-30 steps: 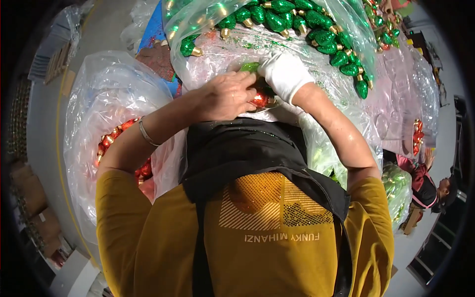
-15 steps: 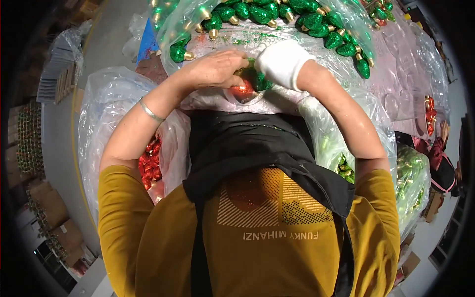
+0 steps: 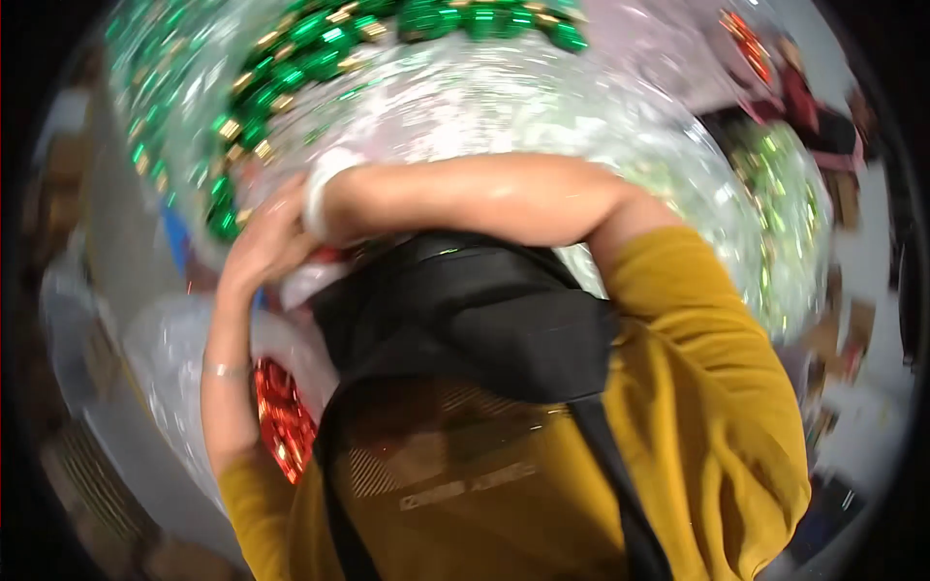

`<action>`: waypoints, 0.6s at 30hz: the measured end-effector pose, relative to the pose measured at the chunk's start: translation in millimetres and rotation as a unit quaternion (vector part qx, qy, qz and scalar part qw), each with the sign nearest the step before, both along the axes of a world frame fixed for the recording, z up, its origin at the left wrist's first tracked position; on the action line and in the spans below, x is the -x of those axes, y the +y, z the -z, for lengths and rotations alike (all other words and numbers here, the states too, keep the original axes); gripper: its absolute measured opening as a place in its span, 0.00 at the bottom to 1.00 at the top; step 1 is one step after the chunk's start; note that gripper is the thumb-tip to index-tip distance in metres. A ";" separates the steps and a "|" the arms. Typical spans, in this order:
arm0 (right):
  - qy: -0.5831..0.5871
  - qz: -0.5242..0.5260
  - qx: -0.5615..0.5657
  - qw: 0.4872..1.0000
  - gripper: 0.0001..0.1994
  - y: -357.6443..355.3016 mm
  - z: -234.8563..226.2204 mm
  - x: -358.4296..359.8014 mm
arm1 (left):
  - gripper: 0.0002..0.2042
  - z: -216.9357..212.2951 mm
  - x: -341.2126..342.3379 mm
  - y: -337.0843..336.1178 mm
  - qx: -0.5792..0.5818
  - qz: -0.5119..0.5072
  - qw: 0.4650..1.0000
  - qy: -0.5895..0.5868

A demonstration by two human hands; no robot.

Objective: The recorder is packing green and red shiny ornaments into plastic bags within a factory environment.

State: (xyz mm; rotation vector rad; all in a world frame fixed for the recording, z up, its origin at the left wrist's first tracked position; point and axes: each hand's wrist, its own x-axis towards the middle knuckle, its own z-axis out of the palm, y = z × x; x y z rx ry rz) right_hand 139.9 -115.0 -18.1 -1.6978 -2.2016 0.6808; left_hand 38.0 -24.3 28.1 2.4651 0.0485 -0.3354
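My bare left hand (image 3: 263,237) is smeared by motion at the left of the work surface, its fingers partly hidden by my right hand. My right hand (image 3: 329,192), in a white glove, reaches across my front and meets the left one. A small red patch (image 3: 327,255) shows just below the hands; whether it is held is too blurred to tell. Glittery green bulb-shaped ornaments (image 3: 310,56) with gold caps lie in a curved band beyond my hands.
Shiny red ornaments (image 3: 283,416) fill a clear plastic bag (image 3: 179,353) at my left. A clear bag of green pieces (image 3: 775,228) stands at the right. Another person (image 3: 819,121) is at the far right, near more red ornaments (image 3: 746,44).
My view and body have turned. Both hands are now at the left, with my right arm stretched across my front. The red and green ornaments between my hands have gone from clear sight.
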 end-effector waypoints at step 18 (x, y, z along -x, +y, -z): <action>-0.124 0.677 0.522 0.505 0.20 -554.4 98.3 -34.1 | 0.30 39.9 -15.6 -18.2 -0.306 -0.087 0.940 -0.125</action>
